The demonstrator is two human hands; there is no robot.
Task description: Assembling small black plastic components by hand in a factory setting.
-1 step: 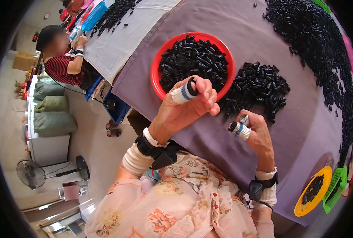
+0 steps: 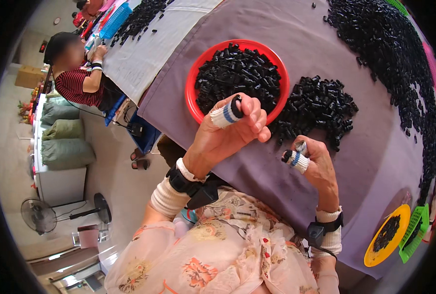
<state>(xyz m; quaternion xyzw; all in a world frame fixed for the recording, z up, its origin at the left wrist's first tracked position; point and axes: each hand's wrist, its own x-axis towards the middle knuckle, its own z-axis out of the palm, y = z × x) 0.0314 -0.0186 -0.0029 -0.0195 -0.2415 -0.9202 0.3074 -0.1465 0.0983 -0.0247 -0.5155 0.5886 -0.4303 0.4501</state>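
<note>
While your left hand (image 2: 227,130) hovers over the red bowl (image 2: 194,83), its grip is closed on a black part (image 2: 236,106); your right hand (image 2: 316,164), w/ grip pinching another black piece (image 2: 287,156), sits above the purple surface (image 2: 365,161).

1. Co-worker (image 2: 75,73) in striped top, seated at far table end.
2. Fan (image 2: 39,215) on floor.
3. Green sacks (image 2: 63,139) stacked.
4. Yellow dish (image 2: 387,235), green basket (image 2: 415,230) at table edge.
</note>
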